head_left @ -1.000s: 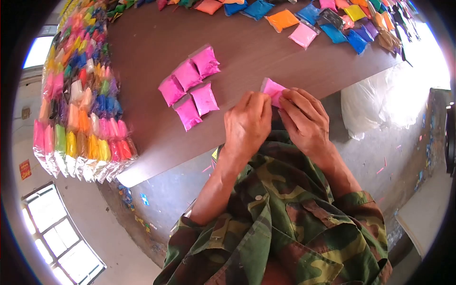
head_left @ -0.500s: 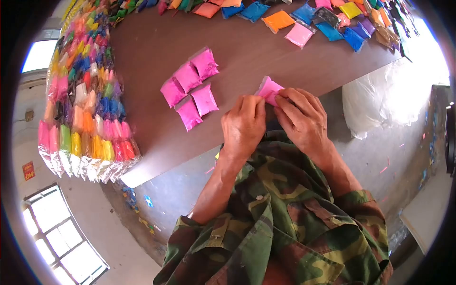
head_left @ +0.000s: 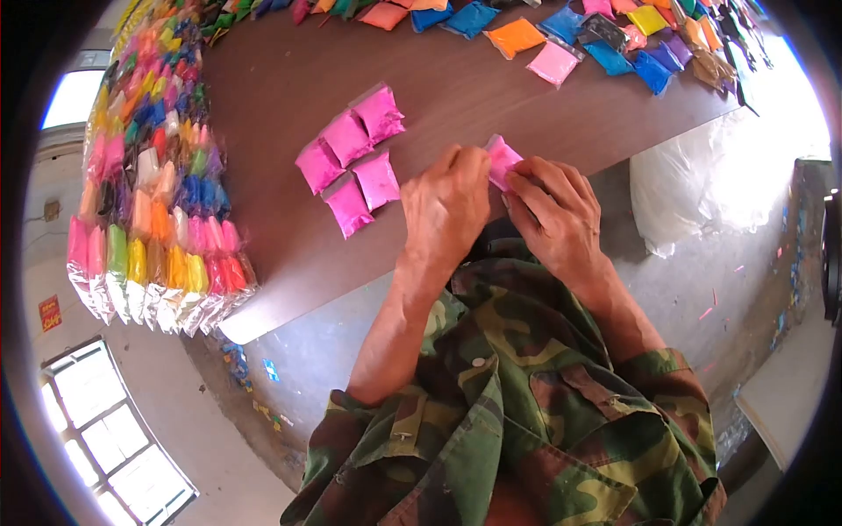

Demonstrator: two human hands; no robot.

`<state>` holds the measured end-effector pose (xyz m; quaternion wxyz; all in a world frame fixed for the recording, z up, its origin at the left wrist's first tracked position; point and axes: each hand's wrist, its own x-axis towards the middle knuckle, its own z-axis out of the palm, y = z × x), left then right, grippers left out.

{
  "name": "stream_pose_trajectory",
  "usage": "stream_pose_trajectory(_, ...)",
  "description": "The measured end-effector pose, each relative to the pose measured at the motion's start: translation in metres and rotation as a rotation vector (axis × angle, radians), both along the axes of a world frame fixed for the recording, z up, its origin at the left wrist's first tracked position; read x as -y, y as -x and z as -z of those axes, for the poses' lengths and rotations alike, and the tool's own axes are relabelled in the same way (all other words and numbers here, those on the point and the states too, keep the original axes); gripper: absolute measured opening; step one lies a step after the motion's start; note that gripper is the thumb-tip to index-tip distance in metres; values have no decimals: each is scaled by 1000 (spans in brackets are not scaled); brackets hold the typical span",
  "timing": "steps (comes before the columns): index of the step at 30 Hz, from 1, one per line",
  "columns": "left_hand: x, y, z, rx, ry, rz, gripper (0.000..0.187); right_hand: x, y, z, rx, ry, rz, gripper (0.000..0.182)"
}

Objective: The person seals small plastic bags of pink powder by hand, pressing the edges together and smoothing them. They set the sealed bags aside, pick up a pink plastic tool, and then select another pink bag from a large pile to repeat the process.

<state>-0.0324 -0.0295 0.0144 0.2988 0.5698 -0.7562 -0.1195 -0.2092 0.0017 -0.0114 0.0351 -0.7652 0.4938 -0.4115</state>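
Note:
A pink packet (head_left: 501,161) is between my hands at the table's near edge. My right hand (head_left: 558,210) has its fingers closed on the packet's right side. Just left of it is my left hand (head_left: 445,203), fingers curled together beside the packet's left edge; whatever is between those fingertips is hidden. Several pink packets (head_left: 347,138) lie close together on the brown table (head_left: 272,114), to the left of my hands.
Rows of colourful bagged packets (head_left: 158,219) line the table's left side. Loose packets, among them an orange one (head_left: 514,38), lie along the far edge. A white plastic bag (head_left: 680,193) hangs at the right, beyond the table edge.
My left hand has shifted slightly left and turned, its fingertips moving up along the packet's edge. More of the packet shows, and it stands more upright. My right hand has barely moved.

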Motion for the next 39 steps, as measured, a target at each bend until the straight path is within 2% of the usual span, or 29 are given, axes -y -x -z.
stream_pose_trajectory(4,11,-4,-5,-42,26,32,4,0,-1,1,-13,19,11,30)
stream_pose_trajectory(7,7,7,-14,22,-52,78,4,0,-3,4,3,29,20,31)
stream_pose_trajectory(10,25,0,-4,135,-18,11,5,2,-2,2,-6,8,14,33)
stream_pose_trajectory(14,23,-12,-4,-138,53,9,7,3,0,-15,-27,-78,-25,38)
stream_pose_trajectory(16,8,-14,-7,-224,61,-34,7,7,2,-18,-49,-113,-67,34)
stream_pose_trajectory(19,-12,-21,-4,-339,-22,-127,7,12,4,-14,-56,-107,-140,32)
stream_pose_trajectory(23,-37,-34,1,-310,-45,-170,6,14,7,-14,-115,-154,-199,30)
stream_pose_trajectory(26,-56,-38,0,-310,-48,-206,7,19,4,-40,-249,-116,-147,32)
stream_pose_trajectory(29,-72,-45,2,-322,-65,-239,7,17,3,-31,-317,-102,-215,35)
stream_pose_trajectory(39,-80,-76,1,-317,20,-320,9,3,-4,-12,-260,-155,-178,49)
